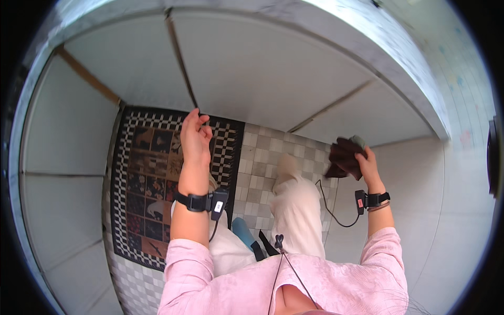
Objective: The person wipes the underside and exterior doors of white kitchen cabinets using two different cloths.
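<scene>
My right hand (368,164) grips a bunched dark brown cloth (343,158), its thumb pressed on the near side. A grey-green bundle (358,141) shows at the top of the cloth; what it is I cannot tell. The cloth hangs over the floor, close to the lower edge of a pale cabinet panel (378,114). Out in front, over the patterned mat, my left hand (196,138) is raised with its fingers loosely curled and apart, and nothing in it. Its fingertips overlap the foot of a dark gap (181,59) between two panels; touching or apart, I cannot tell.
Pale cabinet fronts curve around me under a marbled countertop edge (346,31). A black-bordered mat (149,189) covers checkered floor tiles (256,153) at left. Each wrist wears a strapped black device (219,204) with a cable. A plain pale wall (409,189) stands at right.
</scene>
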A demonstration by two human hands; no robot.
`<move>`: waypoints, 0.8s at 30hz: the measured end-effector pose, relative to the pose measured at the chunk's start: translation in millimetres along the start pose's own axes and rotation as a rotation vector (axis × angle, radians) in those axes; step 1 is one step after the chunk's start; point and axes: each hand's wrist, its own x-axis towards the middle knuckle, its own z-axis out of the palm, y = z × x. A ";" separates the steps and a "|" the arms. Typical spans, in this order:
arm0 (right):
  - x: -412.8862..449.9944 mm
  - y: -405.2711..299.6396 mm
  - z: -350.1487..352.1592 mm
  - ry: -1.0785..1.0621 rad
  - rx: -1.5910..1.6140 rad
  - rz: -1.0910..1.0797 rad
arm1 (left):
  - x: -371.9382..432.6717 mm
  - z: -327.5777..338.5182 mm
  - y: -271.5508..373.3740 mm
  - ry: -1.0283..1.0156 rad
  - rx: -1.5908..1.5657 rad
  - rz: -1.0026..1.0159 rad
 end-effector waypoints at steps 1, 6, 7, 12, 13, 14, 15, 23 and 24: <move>-17.4 -26.0 -6.6 -0.017 0.567 0.073 | -12.2 1.4 -7.2 -0.024 0.026 -0.019; -65.7 -91.9 -12.4 -0.117 1.721 0.197 | -87.2 26.6 -38.4 -0.264 0.156 -0.135; -71.8 -97.5 -11.6 -0.113 1.801 0.196 | -104.1 35.1 -46.8 -0.318 0.136 -0.152; -107.2 -150.0 -5.7 -0.396 2.073 -0.027 | -188.0 60.7 -57.6 -0.513 -0.074 -0.401; -116.8 -162.1 0.5 -0.421 2.017 -0.106 | -203.2 64.1 -50.1 -0.619 -0.244 -0.456; -126.0 -165.5 17.7 -0.334 1.697 -0.146 | -213.7 63.5 -45.2 -0.721 -0.416 -0.512; -135.3 -166.2 34.4 -0.239 1.366 -0.181 | -216.1 53.1 -49.2 -0.732 -0.404 -0.514; -183.2 -183.7 47.3 0.330 0.673 -0.850 | -241.4 -29.5 -80.3 -0.649 -0.470 -0.714; -187.6 -181.0 44.2 0.348 0.805 -0.769 | -243.4 -25.7 -74.7 -0.650 -0.445 -0.715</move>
